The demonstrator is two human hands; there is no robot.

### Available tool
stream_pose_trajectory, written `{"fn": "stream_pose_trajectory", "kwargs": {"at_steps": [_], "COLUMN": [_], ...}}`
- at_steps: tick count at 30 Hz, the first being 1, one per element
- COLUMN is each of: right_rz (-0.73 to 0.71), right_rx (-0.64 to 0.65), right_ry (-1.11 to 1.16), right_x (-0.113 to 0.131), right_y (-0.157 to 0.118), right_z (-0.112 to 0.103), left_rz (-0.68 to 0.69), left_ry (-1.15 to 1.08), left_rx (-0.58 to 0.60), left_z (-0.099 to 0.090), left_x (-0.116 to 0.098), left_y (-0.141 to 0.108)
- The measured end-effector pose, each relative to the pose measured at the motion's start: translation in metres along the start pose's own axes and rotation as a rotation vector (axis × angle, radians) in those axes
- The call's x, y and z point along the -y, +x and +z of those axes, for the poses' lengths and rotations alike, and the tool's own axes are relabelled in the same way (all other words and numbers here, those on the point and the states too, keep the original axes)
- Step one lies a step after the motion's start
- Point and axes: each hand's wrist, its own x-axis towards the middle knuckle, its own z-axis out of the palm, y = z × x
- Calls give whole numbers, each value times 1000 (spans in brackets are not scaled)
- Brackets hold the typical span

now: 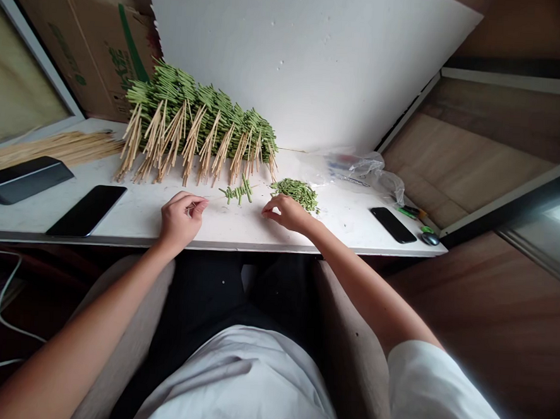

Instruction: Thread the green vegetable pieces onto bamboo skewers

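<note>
My left hand (183, 215) is closed in a pinch near the table's front edge, on the end of a thin skewer. Short green bean-like pieces (237, 192) are threaded crosswise along the skewer, which points right and away from me. My right hand (284, 212) has its fingertips pinched together, beside a small heap of loose green pieces (296, 193). Whether anything sits between those fingertips is too small to make out. Behind both hands lies a long stack of finished green skewers (195, 112), their bare wooden ends (189, 147) pointing toward me.
Bare sticks (70, 148) lie at the far left, behind a black device (28, 180). One phone (87, 210) rests on the left, another phone (393, 225) on the right. A clear plastic bag (368, 167) is crumpled at the back right. A white board (298, 59) stands behind.
</note>
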Motion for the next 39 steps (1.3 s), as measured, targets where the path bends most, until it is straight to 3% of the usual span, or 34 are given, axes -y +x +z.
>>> {"fn": "stream_pose_trajectory", "kwargs": {"at_steps": [16,39], "right_rz": [46,72], "right_rx": [79,33], "right_ry": [-120,-63], "right_x": [5,-7], "right_y": [3,0], "right_z": [-8,-11], "left_rz": [-35,-15], "left_ry": [-3,-9], "left_rx": [18,6], "left_z": [-1,-1], "left_x": [-1,-1], "left_y": [0,0]}}
